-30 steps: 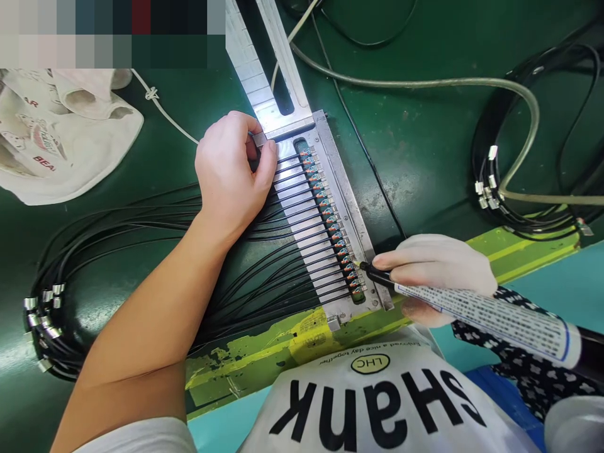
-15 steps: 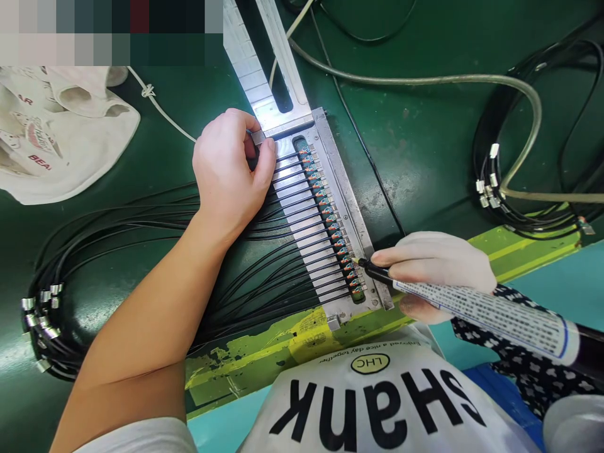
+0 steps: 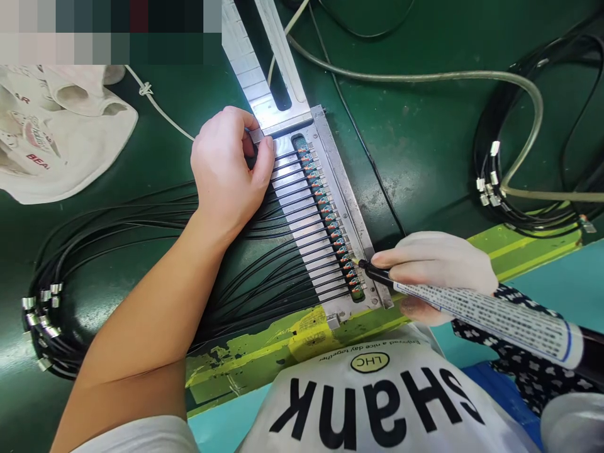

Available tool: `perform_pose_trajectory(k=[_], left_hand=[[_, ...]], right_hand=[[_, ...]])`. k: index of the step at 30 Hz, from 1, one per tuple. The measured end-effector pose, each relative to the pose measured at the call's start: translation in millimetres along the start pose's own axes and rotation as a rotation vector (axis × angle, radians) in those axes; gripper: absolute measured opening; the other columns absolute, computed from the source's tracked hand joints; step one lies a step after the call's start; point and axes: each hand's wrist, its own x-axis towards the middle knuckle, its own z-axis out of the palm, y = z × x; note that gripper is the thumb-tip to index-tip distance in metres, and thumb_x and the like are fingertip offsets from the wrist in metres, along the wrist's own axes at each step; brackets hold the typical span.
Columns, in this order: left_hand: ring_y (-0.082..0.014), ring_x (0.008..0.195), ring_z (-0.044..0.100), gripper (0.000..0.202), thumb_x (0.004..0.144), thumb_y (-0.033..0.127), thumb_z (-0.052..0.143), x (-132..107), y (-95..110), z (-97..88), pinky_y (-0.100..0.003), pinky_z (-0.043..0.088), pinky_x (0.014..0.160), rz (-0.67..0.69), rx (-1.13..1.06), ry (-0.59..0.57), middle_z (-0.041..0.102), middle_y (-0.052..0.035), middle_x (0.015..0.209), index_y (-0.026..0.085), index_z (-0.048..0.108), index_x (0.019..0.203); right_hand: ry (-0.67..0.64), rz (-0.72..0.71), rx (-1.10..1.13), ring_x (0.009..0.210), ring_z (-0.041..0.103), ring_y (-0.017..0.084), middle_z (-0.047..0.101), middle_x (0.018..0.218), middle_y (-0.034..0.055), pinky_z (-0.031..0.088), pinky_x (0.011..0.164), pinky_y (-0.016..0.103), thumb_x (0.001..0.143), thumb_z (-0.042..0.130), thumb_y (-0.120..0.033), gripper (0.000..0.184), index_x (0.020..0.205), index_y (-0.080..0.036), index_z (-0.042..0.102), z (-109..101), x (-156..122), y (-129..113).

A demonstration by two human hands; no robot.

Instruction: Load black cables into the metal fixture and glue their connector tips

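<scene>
A metal fixture (image 3: 352, 207) lies on the green bench, with several black cables (image 3: 264, 264) clamped side by side and their stripped coloured wire ends (image 3: 330, 217) lined up in its slot. My left hand (image 3: 226, 173), bare, is curled over the fixture's upper left corner, thumb and fingers pinching a small metal tab (image 3: 257, 135). My right hand (image 3: 436, 267), in a white glove, grips a pen-like tool (image 3: 476, 311) with a printed label. Its dark tip (image 3: 362, 265) touches the wire ends near the lower end of the row.
A long metal rail (image 3: 257, 63) extends beyond the fixture. White cloth (image 3: 56, 138) lies at left. A grey hose (image 3: 472, 78) and black cable bundles with metal plugs (image 3: 488, 182) lie right; more plugs (image 3: 40, 308) are at lower left. Yellow-green tape (image 3: 264, 349) marks the bench edge.
Almost nothing has moved. The tool tip has stayed at the same spot near the lower wire ends, and my left hand has kept its pinch on the fixture.
</scene>
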Motion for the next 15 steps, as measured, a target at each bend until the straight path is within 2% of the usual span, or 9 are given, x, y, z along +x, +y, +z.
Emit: perform_pose_trajectory(k=[6,15], left_hand=[[-0.0186,0.083,0.059,0.017,0.090,0.027,0.057,-0.2,-2.8,2.7,-0.038,0.048,0.083,0.074,0.055,0.041,0.049,-0.0011,0.083,0.020,0.054,0.105],[-0.0195,0.086,0.059,0.016,0.091,0.028,0.056,-0.4,-2.7,2.2,-0.040,0.048,0.087,0.067,0.027,0.033,0.047,-0.0010,0.083,0.021,0.053,0.105]], right_hand=[[-0.013,-0.035,-0.003,0.074,0.074,0.019,0.078,0.100,0.0126,0.060,0.063,0.032,0.086,0.065,-0.029,0.017,0.097,-0.017,0.067,-2.2,3.0,-1.5],[0.023,-0.024,0.007,0.075,0.074,0.020,0.078,0.100,0.0134,0.061,0.064,0.032,0.084,0.068,-0.028,0.017,0.095,-0.015,0.068,0.2,2.1,-2.6]])
